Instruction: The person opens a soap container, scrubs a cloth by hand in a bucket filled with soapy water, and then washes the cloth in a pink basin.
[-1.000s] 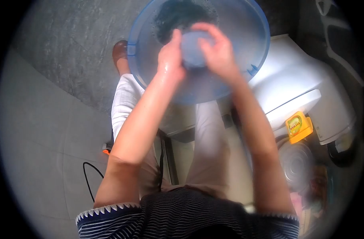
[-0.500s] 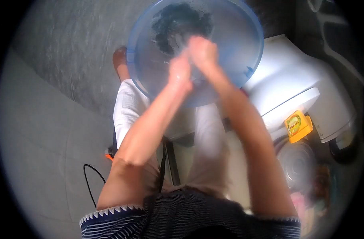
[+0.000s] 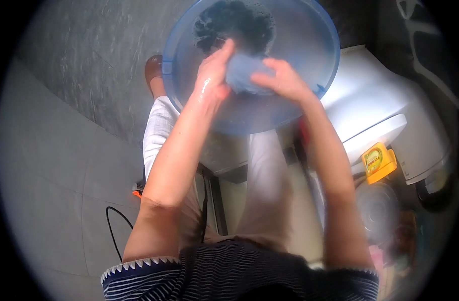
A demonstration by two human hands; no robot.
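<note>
A blurred, bunched pale blue cloth (image 3: 245, 74) is held between my two hands over a translucent blue basin (image 3: 333, 55). My left hand (image 3: 214, 70), wet and shiny at the wrist, presses along the cloth's left side with its fingers pointing up. On the other side, my right hand (image 3: 284, 81) grips the cloth's right edge, thumb and fingers a little apart. Dark, foamy-edged water (image 3: 234, 25) lies in the far part of the basin. Motion smears the cloth and some fingertips.
To the right stands a white, glossy appliance or fixture (image 3: 370, 95). A yellow box (image 3: 379, 163) with a printed label sits at its near edge. Round lids (image 3: 377, 205) lie below it. A black cable (image 3: 109, 220) loops on the grey floor (image 3: 49, 165) at left.
My hands were close together as blurred fists over the basin. Now they are further apart, the right one shifted right and down, and the pale blue cloth shows between them.
</note>
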